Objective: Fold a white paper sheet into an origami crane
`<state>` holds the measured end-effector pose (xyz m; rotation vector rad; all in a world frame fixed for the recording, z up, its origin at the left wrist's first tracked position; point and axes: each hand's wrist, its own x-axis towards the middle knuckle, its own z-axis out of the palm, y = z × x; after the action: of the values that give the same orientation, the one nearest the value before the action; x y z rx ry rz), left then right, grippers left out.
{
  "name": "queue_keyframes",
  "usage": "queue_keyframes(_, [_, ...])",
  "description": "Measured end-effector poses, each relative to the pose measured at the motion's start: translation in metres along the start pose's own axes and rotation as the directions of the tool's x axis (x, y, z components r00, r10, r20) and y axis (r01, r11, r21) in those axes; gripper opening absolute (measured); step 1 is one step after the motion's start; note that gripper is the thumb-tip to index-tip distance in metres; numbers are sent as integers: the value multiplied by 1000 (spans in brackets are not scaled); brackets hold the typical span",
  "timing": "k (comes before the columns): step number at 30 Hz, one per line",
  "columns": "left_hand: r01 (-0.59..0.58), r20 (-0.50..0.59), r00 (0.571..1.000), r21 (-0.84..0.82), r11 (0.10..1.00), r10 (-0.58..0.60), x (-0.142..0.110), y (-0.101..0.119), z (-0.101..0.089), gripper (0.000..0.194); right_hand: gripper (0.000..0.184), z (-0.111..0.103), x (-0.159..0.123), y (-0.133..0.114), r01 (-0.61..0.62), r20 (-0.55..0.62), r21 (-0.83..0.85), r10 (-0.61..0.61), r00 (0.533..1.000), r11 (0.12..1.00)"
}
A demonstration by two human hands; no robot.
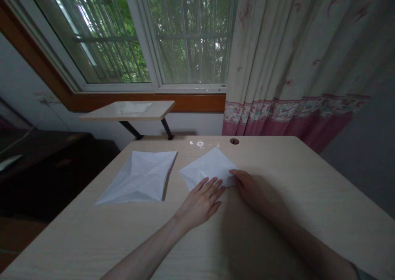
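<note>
A sheet of white paper (212, 163) with fold creases lies on the desk in front of me, one corner pointing away. My left hand (202, 202) rests flat across its near edge, fingers stretched out and slightly apart. At the paper's right corner is my right hand (248, 186), its fingers bent and touching the edge; the thumb side is partly hidden, so I cannot make out whether it pinches the paper. To the left lies a second, larger creased sheet of white paper (145, 175), apart from both hands.
The pale wood desk (185, 247) stands by a barred window (191, 33). A small raised shelf (163, 109) on black legs holds white paper (135, 107) at the back left. A cable hole (234, 141) sits near the far edge. A curtain (277, 66) hangs at the right.
</note>
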<state>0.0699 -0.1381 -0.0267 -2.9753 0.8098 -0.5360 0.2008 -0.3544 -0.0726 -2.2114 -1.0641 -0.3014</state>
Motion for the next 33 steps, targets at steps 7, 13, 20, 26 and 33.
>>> queue_keyframes(7, [54,-27,998,12,998,-53,0,-1,4,50,44,-5,2,-10,58,45,-112,-54,998,992])
queue_keyframes(13, [95,-73,993,31,995,-93,-1,-1,9,48,40,-7,0,-21,105,89,-274,-83,993,956])
queue_keyframes(20, [96,-64,994,47,994,-93,0,-2,4,45,42,-14,0,-30,108,142,-270,-72,987,957])
queue_keyframes(26, [171,-55,984,35,985,-169,-1,-3,4,40,44,-15,-2,-29,169,142,-213,-140,980,962])
queue_keyframes(33, [172,-104,980,9,985,-170,0,-4,0,33,44,-24,-2,-32,246,195,-129,-219,956,961])
